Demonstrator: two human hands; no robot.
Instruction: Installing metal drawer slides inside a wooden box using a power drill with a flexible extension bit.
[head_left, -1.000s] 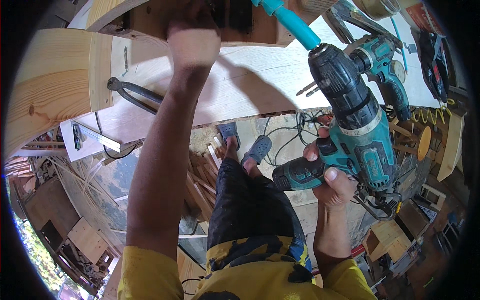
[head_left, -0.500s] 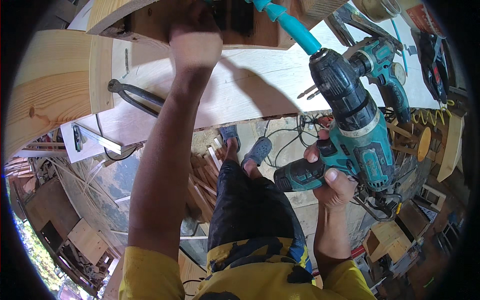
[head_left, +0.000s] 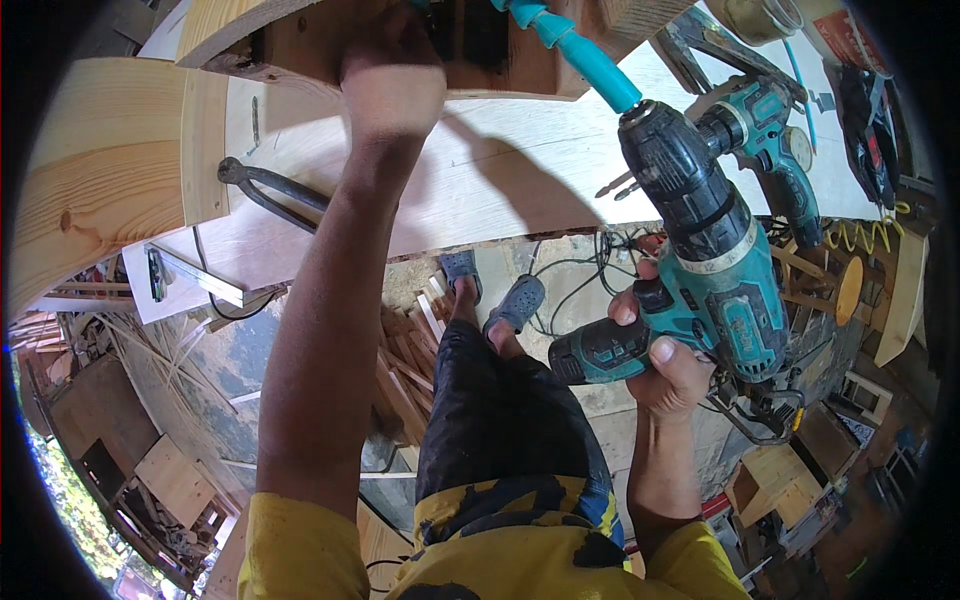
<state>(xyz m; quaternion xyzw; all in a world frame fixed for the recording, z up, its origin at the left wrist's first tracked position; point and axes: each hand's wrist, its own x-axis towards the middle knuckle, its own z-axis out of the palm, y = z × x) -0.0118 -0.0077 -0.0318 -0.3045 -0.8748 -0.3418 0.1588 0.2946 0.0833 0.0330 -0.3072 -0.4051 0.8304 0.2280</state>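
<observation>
My right hand [head_left: 665, 370] is wrapped around the grip of a teal and black cordless drill [head_left: 715, 240], which points up and away. From its chuck a teal segmented flexible drill shaft [head_left: 595, 65] curves out past the top edge of the view. My left hand [head_left: 395, 95] reaches inside a wooden frame [head_left: 290, 45], fingers curled in shadow. A bit of teal shows beside those fingers, but what they hold is hidden. Below the frame lies the white work board [head_left: 480, 190], with metal pincers [head_left: 265, 190] near my left forearm.
A second teal drill [head_left: 775, 150] lies at the right of the board, beside drill bits [head_left: 615, 185] and a dark clamp-like tool [head_left: 690, 60]. Curved pine pieces [head_left: 110, 150] stand at left. Cables [head_left: 600, 265] and wood offcuts [head_left: 405, 370] lie on the floor near my feet.
Almost nothing differs; the view shifts very slightly. Both hands and the drill keep their places.
</observation>
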